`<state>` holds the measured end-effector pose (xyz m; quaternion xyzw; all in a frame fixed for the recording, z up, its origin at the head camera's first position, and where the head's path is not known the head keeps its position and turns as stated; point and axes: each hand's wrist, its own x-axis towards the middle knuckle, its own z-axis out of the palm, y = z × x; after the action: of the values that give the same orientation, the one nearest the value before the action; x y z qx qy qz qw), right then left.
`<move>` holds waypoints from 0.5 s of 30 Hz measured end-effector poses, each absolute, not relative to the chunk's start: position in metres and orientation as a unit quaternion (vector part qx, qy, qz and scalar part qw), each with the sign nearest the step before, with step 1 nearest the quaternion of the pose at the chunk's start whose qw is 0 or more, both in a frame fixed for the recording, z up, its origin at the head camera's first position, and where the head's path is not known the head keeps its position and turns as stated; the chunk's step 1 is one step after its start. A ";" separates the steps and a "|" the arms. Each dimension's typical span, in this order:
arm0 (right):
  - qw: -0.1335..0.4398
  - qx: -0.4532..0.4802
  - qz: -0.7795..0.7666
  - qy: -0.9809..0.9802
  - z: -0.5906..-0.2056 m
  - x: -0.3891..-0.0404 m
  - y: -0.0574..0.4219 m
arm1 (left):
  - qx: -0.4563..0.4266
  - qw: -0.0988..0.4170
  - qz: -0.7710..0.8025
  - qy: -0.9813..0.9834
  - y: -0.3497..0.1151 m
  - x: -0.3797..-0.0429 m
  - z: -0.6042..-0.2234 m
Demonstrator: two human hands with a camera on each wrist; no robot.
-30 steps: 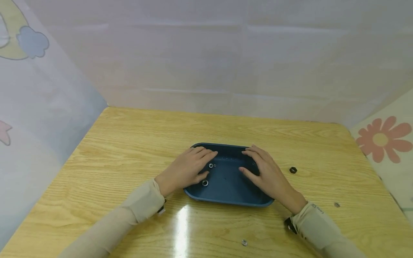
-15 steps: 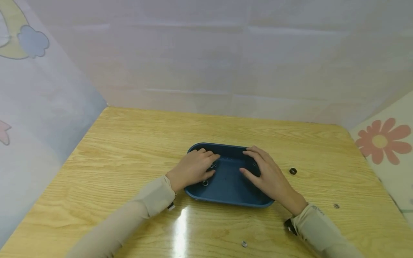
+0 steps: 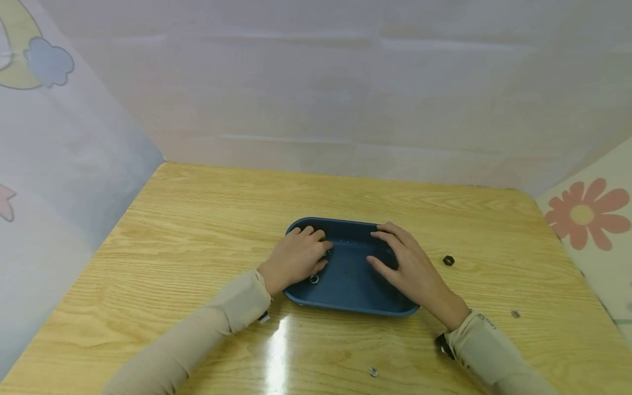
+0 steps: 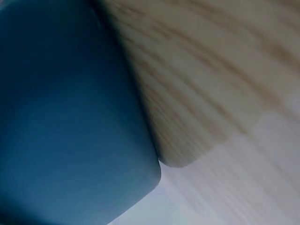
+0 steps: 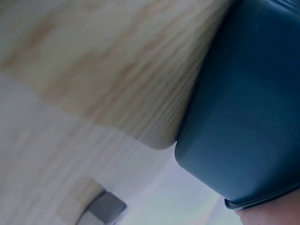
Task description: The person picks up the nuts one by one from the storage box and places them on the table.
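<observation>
A dark blue tray (image 3: 348,280) sits on the table between my hands. My left hand (image 3: 298,258) reaches over its left side, fingers bent down into the tray, thumb low. Just by the index fingertip shows a small nut (image 3: 329,252); I cannot tell whether the fingers pinch anything. A silver nut (image 3: 314,279) lies below the left thumb. Across the tray's right side rests my right hand (image 3: 410,269), fingers spread at the rim and thumb stretched inside. Another small nut (image 3: 389,250) is partly hidden beside its fingers. Both wrist views show mainly the tray's outer wall (image 4: 79,136).
A black hex nut (image 3: 448,260) lies on the wooden table (image 3: 207,203) right of the tray. Farther right is a small silver nut (image 3: 515,314), and another silver nut (image 3: 373,372) lies near the front. A pale cloth wall (image 3: 316,93) rises behind the table.
My left hand has moved right and farther into the tray, its fingers bending down over the small nuts there. My right hand has stayed at the right rim.
</observation>
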<state>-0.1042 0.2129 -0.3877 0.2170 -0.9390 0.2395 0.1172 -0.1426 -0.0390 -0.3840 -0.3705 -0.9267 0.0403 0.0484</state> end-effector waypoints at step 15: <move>0.113 0.217 0.242 -0.939 -0.387 -0.105 0.213 | -0.404 0.064 0.034 -0.912 -0.041 -0.142 -0.384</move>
<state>-0.1050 0.2129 -0.3866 0.2170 -0.9389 0.2424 0.1126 -0.1424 -0.0407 -0.3844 -0.4043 -0.9117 0.0344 0.0640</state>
